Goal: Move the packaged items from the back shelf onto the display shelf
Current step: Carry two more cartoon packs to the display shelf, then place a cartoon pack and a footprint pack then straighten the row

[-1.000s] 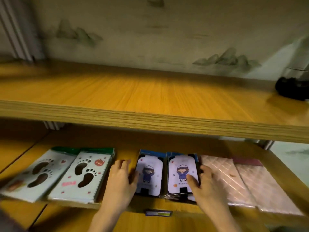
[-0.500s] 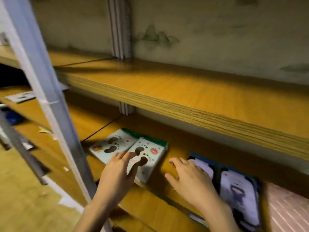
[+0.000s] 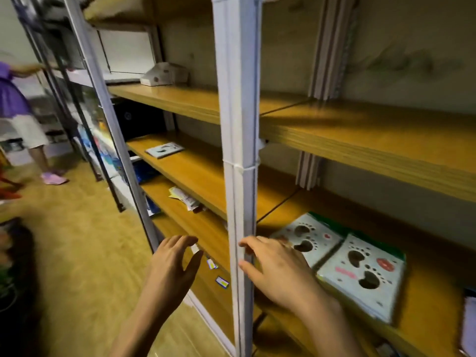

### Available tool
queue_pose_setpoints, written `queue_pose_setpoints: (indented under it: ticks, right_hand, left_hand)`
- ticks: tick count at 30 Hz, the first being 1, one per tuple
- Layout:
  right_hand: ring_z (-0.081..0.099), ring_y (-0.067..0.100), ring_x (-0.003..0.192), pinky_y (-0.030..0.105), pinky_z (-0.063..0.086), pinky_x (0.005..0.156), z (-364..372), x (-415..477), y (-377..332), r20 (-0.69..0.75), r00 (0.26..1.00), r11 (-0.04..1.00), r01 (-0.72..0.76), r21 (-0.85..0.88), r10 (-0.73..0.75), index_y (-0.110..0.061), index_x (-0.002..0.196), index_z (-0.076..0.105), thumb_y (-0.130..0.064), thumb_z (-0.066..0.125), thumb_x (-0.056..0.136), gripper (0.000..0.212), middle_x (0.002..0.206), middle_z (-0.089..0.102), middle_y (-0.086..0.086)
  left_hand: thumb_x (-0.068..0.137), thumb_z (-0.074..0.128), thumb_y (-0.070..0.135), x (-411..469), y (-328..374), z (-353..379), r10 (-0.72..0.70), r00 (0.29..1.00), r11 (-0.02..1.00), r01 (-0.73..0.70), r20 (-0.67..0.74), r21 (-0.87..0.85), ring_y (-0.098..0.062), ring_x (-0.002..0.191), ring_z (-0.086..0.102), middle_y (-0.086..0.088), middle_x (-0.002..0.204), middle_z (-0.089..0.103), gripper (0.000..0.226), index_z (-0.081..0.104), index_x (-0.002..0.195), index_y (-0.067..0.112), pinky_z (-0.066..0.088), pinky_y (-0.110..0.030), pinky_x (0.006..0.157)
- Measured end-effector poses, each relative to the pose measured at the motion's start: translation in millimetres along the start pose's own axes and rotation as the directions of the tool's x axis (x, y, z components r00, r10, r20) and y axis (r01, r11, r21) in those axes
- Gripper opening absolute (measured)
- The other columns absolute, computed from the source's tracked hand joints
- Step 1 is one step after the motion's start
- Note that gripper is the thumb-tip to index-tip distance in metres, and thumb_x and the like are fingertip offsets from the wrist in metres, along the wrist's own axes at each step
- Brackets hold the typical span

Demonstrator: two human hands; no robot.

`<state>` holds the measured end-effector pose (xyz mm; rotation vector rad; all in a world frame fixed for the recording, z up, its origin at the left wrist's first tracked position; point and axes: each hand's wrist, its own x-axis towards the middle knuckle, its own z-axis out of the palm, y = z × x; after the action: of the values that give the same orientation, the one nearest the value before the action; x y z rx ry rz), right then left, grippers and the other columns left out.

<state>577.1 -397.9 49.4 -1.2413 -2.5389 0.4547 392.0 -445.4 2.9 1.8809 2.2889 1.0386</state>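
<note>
Both hands out in front of the shelving, empty. My left hand (image 3: 171, 266) hangs in open air left of the white upright post (image 3: 238, 150), fingers spread, palm facing the shelves, touching nothing. My right hand (image 3: 277, 269) is just right of that post, fingers spread and loose, with the fingertips (image 3: 243, 244) at the post's edge; I cannot tell whether they touch it.

The footprint packs sit on the wooden shelf (image 3: 425, 315) to the right of the post: two flat, pale packages printed with dark footprints, side by side. The nearer-left pack (image 3: 313, 237) is partly hidden behind my right hand; the right pack (image 3: 363, 271) lies just beside it, edges touching or nearly so, with a green edge showing at the back of both. A sliver of another package (image 3: 470, 323) shows at the far right frame edge, blurred.

In the bay left of the post, one more footprint pack (image 3: 164, 149) lies alone on the middle shelf, well apart from the pair. Below it, some loose wrappers (image 3: 184, 198) lie on a lower shelf. Small price labels (image 3: 222, 282) are stuck along the shelf edge near my left hand.

A person in a purple top (image 3: 13, 99) stands at the far left on the wooden floor (image 3: 77, 253).
</note>
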Motion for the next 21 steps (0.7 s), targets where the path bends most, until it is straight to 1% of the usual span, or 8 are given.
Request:
queue_pose_setpoints:
  ticks: [2, 4, 7, 9, 12, 17, 19, 21]
  right_hand:
    - [0.05, 0.013, 0.118, 0.033, 0.044, 0.095, 17, 25, -24, -0.006, 1.0, 0.999, -0.006, 0.034, 0.006, -0.032, 0.13, 0.042, -0.041, 0.043, 0.093, 0.038, 0.129, 0.053, -0.011]
    - [0.052, 0.01, 0.116, 0.03, 0.044, 0.091, 32, 53, -46, -0.008, 1.0, 0.999, -0.002, 0.049, 0.003, -0.033, 0.129, 0.042, -0.043, 0.044, 0.092, 0.038, 0.128, 0.054, -0.012]
    - [0.053, 0.01, 0.114, 0.031, 0.045, 0.089, 56, 95, -75, -0.008, 1.0, 0.997, -0.012, 0.074, 0.012, -0.033, 0.127, 0.044, -0.044, 0.045, 0.092, 0.037, 0.126, 0.056, -0.012]
    - [0.052, 0.01, 0.115, 0.031, 0.046, 0.092, 68, 121, -93, -0.005, 1.0, 0.995, -0.023, 0.094, 0.024, -0.033, 0.127, 0.044, -0.044, 0.046, 0.092, 0.037, 0.126, 0.056, -0.012]
    - [0.05, 0.01, 0.117, 0.034, 0.045, 0.098, 81, 156, -119, 0.028, 0.999, 0.992, -0.031, 0.124, 0.028, -0.034, 0.128, 0.044, -0.042, 0.047, 0.092, 0.038, 0.127, 0.054, -0.011]
    - [0.052, 0.009, 0.114, 0.034, 0.049, 0.094, 101, 216, -140, 0.034, 0.999, 0.992, -0.044, 0.115, 0.04, -0.036, 0.124, 0.046, -0.043, 0.049, 0.09, 0.035, 0.127, 0.055, -0.012]
    - [0.052, 0.009, 0.113, 0.035, 0.049, 0.094, 107, 241, -142, 0.061, 0.997, 0.991, -0.056, 0.119, 0.049, -0.036, 0.124, 0.047, -0.042, 0.05, 0.09, 0.036, 0.127, 0.055, -0.011]
    - [0.05, 0.01, 0.115, 0.03, 0.048, 0.093, 110, 268, -142, 0.082, 0.995, 0.991, -0.067, 0.12, 0.057, -0.034, 0.127, 0.045, -0.04, 0.051, 0.09, 0.038, 0.129, 0.053, -0.01]
  left_hand:
    - [0.084, 0.062, 0.029, 12, -37, -13, 0.017, 1.0, 1.0, -0.018, 0.017, 0.016, -0.02, 0.094, 0.058, 0.002, 0.1, 0.066, 0.022, 0.064, 0.101, 0.016, 0.045, -0.029, 0.07]
    - [0.084, 0.056, 0.038, 26, -72, -27, 0.022, 1.0, 0.999, -0.023, 0.015, 0.034, -0.018, 0.098, 0.057, 0.005, 0.102, 0.065, 0.027, 0.063, 0.102, 0.019, 0.049, -0.035, 0.077]
    - [0.085, 0.057, 0.034, 47, -118, -47, 0.044, 0.999, 0.997, -0.044, 0.0, 0.057, -0.017, 0.098, 0.057, 0.003, 0.104, 0.065, 0.026, 0.061, 0.106, 0.019, 0.05, -0.037, 0.078]
    - [0.086, 0.056, 0.032, 60, -143, -60, 0.054, 0.998, 0.996, -0.054, -0.007, 0.071, -0.015, 0.092, 0.057, 0.003, 0.104, 0.064, 0.026, 0.06, 0.108, 0.019, 0.05, -0.034, 0.076]
    - [0.087, 0.055, 0.034, 82, -175, -78, 0.057, 0.998, 0.994, -0.056, -0.008, 0.096, -0.011, 0.08, 0.052, 0.005, 0.104, 0.063, 0.026, 0.06, 0.108, 0.019, 0.045, -0.025, 0.07]
    - [0.088, 0.052, 0.035, 123, -221, -89, 0.024, 1.0, 0.994, -0.022, -0.016, 0.106, -0.014, 0.086, 0.057, 0.004, 0.105, 0.064, 0.026, 0.058, 0.107, 0.02, 0.05, -0.03, 0.074]
    - [0.089, 0.05, 0.036, 140, -236, -90, 0.001, 1.0, 0.994, 0.002, -0.026, 0.111, -0.012, 0.089, 0.058, 0.005, 0.107, 0.064, 0.025, 0.057, 0.108, 0.023, 0.05, -0.026, 0.074]
    - [0.09, 0.048, 0.038, 160, -250, -89, -0.008, 1.0, 0.99, 0.011, -0.016, 0.143, -0.011, 0.098, 0.057, 0.007, 0.112, 0.063, 0.027, 0.054, 0.113, 0.025, 0.045, -0.02, 0.073]
